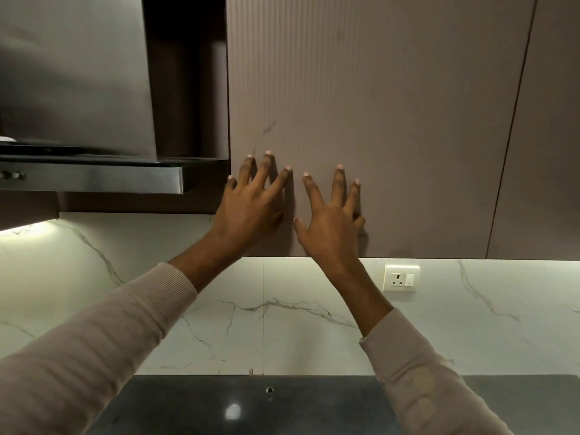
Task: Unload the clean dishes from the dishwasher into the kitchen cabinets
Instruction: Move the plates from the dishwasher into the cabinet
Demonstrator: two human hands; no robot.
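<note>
A brown ribbed upper cabinet door fills the upper middle of the head view and it is closed. My left hand lies flat against its lower left corner with the fingers spread. My right hand presses the same door just to the right, fingers straight and spread. Neither hand holds anything. No dishes and no dishwasher are in view.
A steel range hood hangs at the left, beside the cabinet. A second cabinet door adjoins on the right. Below are a white marble backsplash with a wall socket and a dark countertop.
</note>
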